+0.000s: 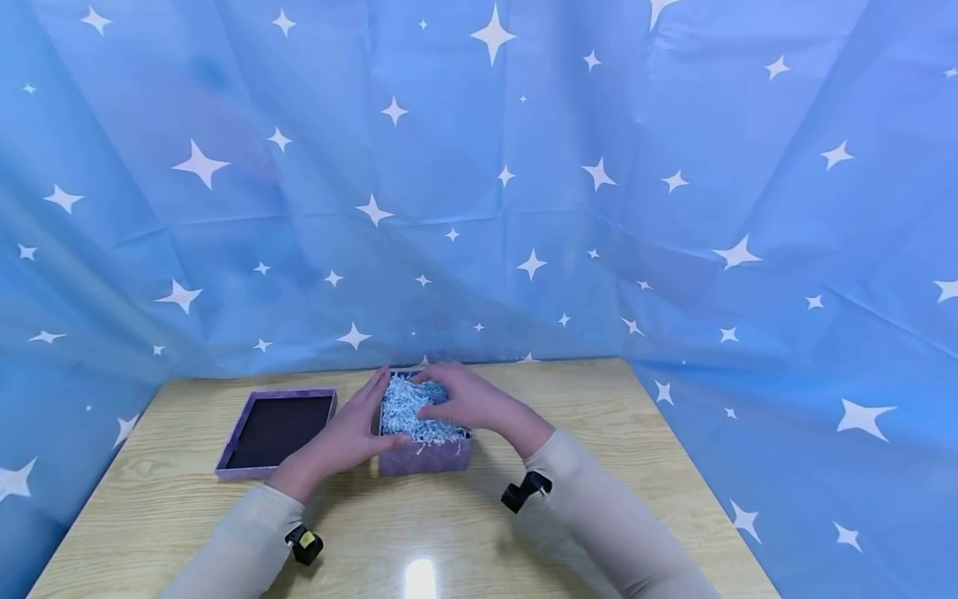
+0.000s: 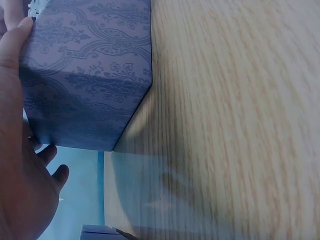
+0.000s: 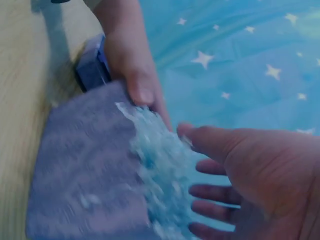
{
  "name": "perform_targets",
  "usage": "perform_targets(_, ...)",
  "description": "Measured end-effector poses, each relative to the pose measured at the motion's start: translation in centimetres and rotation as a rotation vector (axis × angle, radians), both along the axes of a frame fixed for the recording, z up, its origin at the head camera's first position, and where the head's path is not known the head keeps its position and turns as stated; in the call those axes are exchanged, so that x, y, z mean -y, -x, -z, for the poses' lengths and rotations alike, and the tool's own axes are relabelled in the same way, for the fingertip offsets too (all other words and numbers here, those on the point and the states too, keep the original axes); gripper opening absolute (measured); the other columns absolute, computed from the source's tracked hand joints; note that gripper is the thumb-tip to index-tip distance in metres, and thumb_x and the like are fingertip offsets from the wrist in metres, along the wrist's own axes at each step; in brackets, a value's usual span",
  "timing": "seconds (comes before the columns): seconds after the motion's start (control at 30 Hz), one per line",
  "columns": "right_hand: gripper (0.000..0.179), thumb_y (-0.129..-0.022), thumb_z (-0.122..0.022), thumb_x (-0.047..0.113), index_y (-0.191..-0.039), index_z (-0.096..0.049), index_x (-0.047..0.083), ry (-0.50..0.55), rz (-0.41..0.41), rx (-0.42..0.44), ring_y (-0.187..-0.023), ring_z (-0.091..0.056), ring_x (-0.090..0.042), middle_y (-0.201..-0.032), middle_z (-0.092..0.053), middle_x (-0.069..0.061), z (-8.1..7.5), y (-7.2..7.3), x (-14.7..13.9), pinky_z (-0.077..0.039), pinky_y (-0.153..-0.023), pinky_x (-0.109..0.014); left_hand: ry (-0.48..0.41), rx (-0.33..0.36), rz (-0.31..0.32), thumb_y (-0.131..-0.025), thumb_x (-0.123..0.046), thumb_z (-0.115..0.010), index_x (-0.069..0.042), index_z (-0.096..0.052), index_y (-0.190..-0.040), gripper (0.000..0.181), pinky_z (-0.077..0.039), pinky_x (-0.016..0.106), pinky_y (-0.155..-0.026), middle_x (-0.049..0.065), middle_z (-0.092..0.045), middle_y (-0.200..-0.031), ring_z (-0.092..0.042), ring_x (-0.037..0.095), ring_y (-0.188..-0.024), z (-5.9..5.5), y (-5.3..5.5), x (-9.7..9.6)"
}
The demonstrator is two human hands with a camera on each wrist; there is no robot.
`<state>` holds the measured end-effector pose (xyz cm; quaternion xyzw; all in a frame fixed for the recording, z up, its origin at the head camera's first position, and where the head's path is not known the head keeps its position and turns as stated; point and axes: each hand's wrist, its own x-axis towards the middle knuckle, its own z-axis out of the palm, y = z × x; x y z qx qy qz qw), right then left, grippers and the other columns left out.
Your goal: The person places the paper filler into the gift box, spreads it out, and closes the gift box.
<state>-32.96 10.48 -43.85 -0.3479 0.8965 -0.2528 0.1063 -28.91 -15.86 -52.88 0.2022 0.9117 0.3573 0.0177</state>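
Note:
A purple patterned gift box (image 1: 427, 459) stands uncovered on the table, filled to the rim with pale blue shredded paper (image 1: 404, 408). My left hand (image 1: 344, 437) holds the box at its left side, thumb at the front rim and fingers along the side wall. In the right wrist view that thumb lies right at the edge of the paper. Over the filling hovers my right hand (image 1: 475, 399), fingers spread and slightly bent, holding nothing visible. Beneath it a darker blue patch shows in the paper, partly hidden. A few paper strands hang over the front wall.
To the left of the box lies its lid (image 1: 280, 428), dark inside up, with a purple rim. The wooden table (image 1: 599, 416) backs onto a blue star-printed curtain (image 1: 449, 166). A small black camera (image 1: 526, 491) is strapped at the right wrist.

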Motion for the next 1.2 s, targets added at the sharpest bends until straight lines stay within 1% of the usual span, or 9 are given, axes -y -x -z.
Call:
perform_targets(0.13, 0.094, -0.093, -0.089, 0.052, -0.169, -0.047, 0.018, 0.028, 0.044, -0.021, -0.161, -0.034, -0.041, -0.176, -0.037, -0.014, 0.2, 0.5, -2.1, -0.038, -0.124, -0.064, -0.006, -0.016, 0.004, -0.092, -0.075, -0.077, -0.02, -0.001, -0.18, 0.128, -0.023, 0.076, -0.126, 0.001, 0.004, -0.186, -0.011, 0.045, -0.168, 0.0, 0.0, 0.0)
perform_targets(0.23, 0.111, -0.087, -0.092, 0.057, -0.175, -0.036, 0.021, 0.025, 0.041, 0.017, -0.162, -0.033, -0.041, -0.179, -0.029, -0.015, 0.9, 1.0, -3.2, -0.039, -0.124, -0.063, -0.019, -0.009, 0.005, -0.092, -0.074, -0.078, -0.019, -0.002, -0.18, 0.128, -0.023, 0.075, -0.126, 0.0, 0.005, -0.186, -0.01, 0.045, -0.168, -0.1, 0.0, 0.0)
perform_targets(0.3, 0.114, -0.086, -0.093, 0.059, -0.175, -0.034, 0.019, 0.006, 0.029, 0.028, -0.162, -0.032, -0.041, -0.179, -0.027, -0.017, 1.4, 1.2, -3.6, -0.039, -0.124, -0.062, -0.021, -0.003, 0.001, -0.091, -0.074, -0.078, -0.019, -0.002, -0.18, 0.129, -0.023, 0.075, -0.127, 0.0, 0.005, -0.186, -0.011, 0.045, -0.168, -0.1, -0.1, 0.0)
perform_targets(0.37, 0.11, -0.087, -0.093, 0.057, -0.174, -0.038, 0.017, -0.024, 0.024, 0.018, -0.162, -0.033, -0.04, -0.178, -0.029, -0.018, 1.8, 1.3, -3.6, -0.039, -0.125, -0.06, -0.018, -0.002, -0.001, -0.091, -0.076, -0.078, -0.018, -0.002, -0.18, 0.13, -0.023, 0.075, -0.127, 0.0, 0.005, -0.186, -0.011, 0.045, -0.168, -0.1, -0.1, 0.0)
perform_targets(0.6, 0.08, -0.094, -0.091, 0.041, -0.161, -0.058, 0.013, -0.126, 0.013, -0.08, -0.154, -0.049, -0.033, -0.164, -0.055, -0.009, 2.0, 1.2, -2.2, -0.045, -0.123, -0.05, -0.009, 0.003, -0.007, -0.091, -0.076, -0.077, -0.02, 0.0, -0.18, 0.13, -0.023, 0.075, -0.126, 0.001, 0.004, -0.186, -0.011, 0.046, -0.168, -0.2, -0.2, -0.1)
perform_targets(0.77, 0.079, -0.093, -0.093, 0.04, -0.158, -0.06, 0.008, -0.201, -0.001, -0.132, -0.145, -0.059, -0.028, -0.157, -0.063, -0.008, 1.8, 1.1, -1.0, -0.047, -0.121, -0.042, -0.002, 0.001, -0.004, -0.093, -0.074, -0.077, -0.019, 0.0, -0.18, 0.129, -0.024, 0.075, -0.126, 0.004, 0.004, -0.186, -0.01, 0.046, -0.168, -0.4, -0.3, 0.0)
perform_targets(0.9, 0.078, -0.092, -0.094, 0.036, -0.157, -0.061, 0.006, -0.237, -0.025, -0.153, -0.141, -0.062, -0.027, -0.155, -0.065, -0.009, 1.4, 0.9, -0.1, -0.05, -0.118, -0.04, 0.001, 0.003, -0.003, -0.094, -0.074, -0.076, -0.019, 0.001, -0.18, 0.128, -0.025, 0.075, -0.126, 0.005, 0.004, -0.186, -0.01, 0.046, -0.168, -0.4, -0.3, 0.0)
perform_targets(1.03, 0.081, -0.093, -0.094, 0.035, -0.159, -0.058, 0.004, -0.227, -0.052, -0.128, -0.142, -0.061, -0.028, -0.157, -0.063, -0.011, 1.1, 0.8, 0.7, -0.049, -0.119, -0.04, -0.009, 0.001, -0.003, -0.094, -0.072, -0.077, -0.019, -0.001, -0.18, 0.126, -0.026, 0.074, -0.126, 0.005, 0.003, -0.186, -0.01, 0.046, -0.168, -0.3, -0.3, 0.1)
perform_targets(1.2, 0.087, -0.097, -0.09, 0.035, -0.166, -0.049, 0.003, -0.217, -0.079, -0.032, -0.15, -0.054, -0.027, -0.166, -0.054, -0.012, 1.3, 0.9, 1.7, -0.045, -0.122, -0.038, -0.023, 0.001, 0.001, -0.095, -0.069, -0.078, -0.018, -0.003, -0.18, 0.124, -0.025, 0.073, -0.127, 0.005, 0.003, -0.186, -0.009, 0.045, -0.168, -0.1, -0.2, 0.1)
